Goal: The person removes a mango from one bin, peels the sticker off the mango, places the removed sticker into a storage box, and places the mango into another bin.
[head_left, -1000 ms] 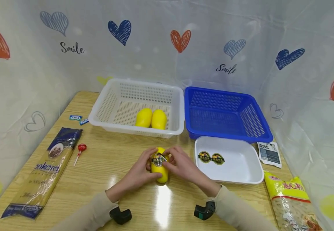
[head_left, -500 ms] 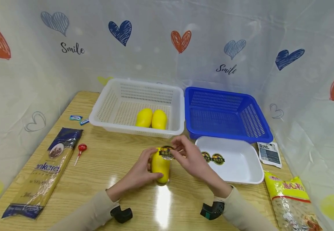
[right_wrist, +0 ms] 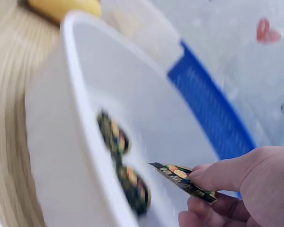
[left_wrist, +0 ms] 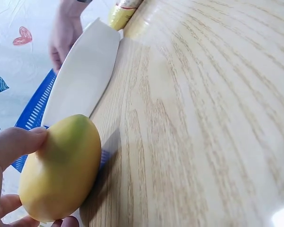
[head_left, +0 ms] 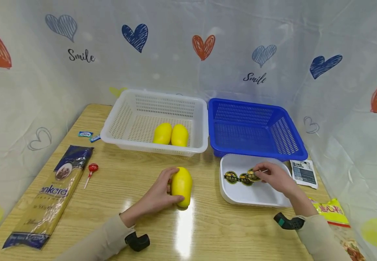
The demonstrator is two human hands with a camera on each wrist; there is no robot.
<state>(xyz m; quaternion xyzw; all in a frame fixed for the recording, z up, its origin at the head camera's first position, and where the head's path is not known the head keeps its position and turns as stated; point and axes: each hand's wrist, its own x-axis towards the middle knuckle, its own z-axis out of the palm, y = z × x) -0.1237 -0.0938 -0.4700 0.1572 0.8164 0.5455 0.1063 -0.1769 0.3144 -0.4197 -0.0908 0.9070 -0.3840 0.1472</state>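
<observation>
My left hand [head_left: 160, 191] grips a yellow mango [head_left: 181, 186] lying on the wooden table; the left wrist view shows my thumb and fingers curled round the mango [left_wrist: 60, 174]. My right hand [head_left: 271, 176] is over the white tray [head_left: 274, 197] and pinches a round black-and-yellow sticker [head_left: 252, 174] by its edge. In the right wrist view the sticker [right_wrist: 181, 181] hangs tilted just above two stickers [right_wrist: 114, 134] that lie flat in the tray [right_wrist: 64, 156].
A white basket [head_left: 123, 119] at the back holds two more mangoes [head_left: 170, 134]. A blue basket [head_left: 256, 127] stands right of it. A pasta packet [head_left: 52, 192], a red lollipop [head_left: 91, 169] and small wrappers [head_left: 85, 133] lie left; a label card [head_left: 303, 173] and noodle bag [head_left: 330, 212] lie right.
My right hand peeled the sticker off the mango and carried it right, over the white tray. My left hand kept hold of the mango, which is now bare.
</observation>
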